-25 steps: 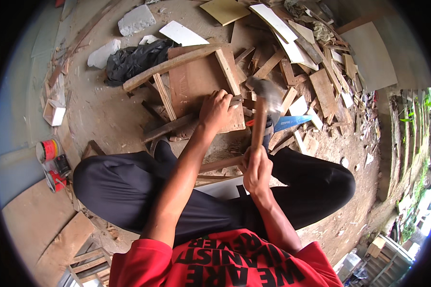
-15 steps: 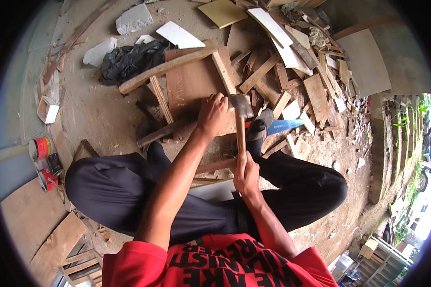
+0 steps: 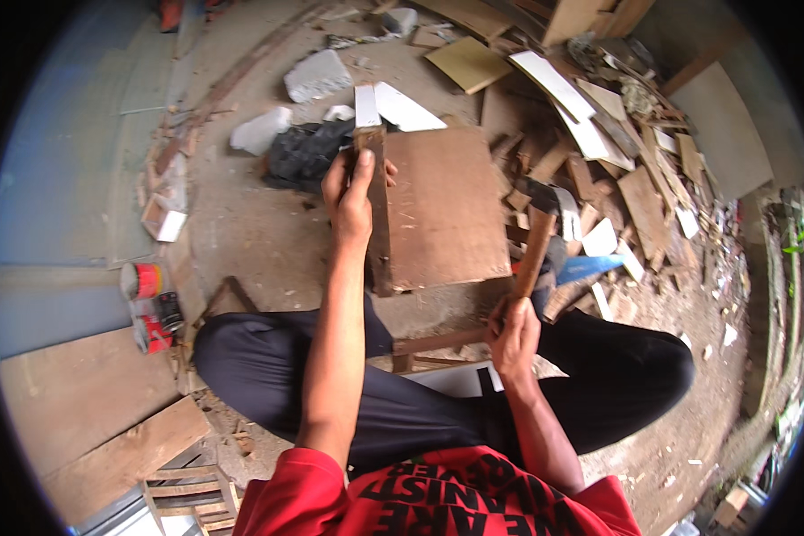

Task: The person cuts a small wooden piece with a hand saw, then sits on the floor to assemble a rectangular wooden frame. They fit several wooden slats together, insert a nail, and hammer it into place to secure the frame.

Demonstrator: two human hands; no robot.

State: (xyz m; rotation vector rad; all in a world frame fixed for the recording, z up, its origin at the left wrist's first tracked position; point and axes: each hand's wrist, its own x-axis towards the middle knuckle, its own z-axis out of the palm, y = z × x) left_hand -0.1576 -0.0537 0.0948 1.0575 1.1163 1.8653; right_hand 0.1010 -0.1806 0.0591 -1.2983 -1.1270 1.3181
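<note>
My left hand (image 3: 353, 201) grips the left edge of a wooden box-like piece (image 3: 447, 210), thumb over the side strip and fingertips showing on the far side. Its broad brown board face is turned up toward me. A white strip (image 3: 366, 105) shows just beyond its upper left corner. My right hand (image 3: 515, 332) is wrapped round the wooden handle of a hammer (image 3: 534, 250). The hammer stands to the right of the wooden piece, its metal head pointing away from me. Beside the hammer lies a saw with a blue blade (image 3: 590, 267), its handle end partly hidden.
Scrap wood (image 3: 643, 205) is heaped at the right. Broken concrete chunks (image 3: 319, 76) and a black plastic bag (image 3: 304, 156) lie beyond my left hand. Red tins (image 3: 143, 281) stand by the left wall. Boards (image 3: 85, 389) lie at lower left.
The wooden piece has been turned so its board face shows instead of its open frame. My left hand has shifted to its left edge. The hammer has moved off it, rightward.
</note>
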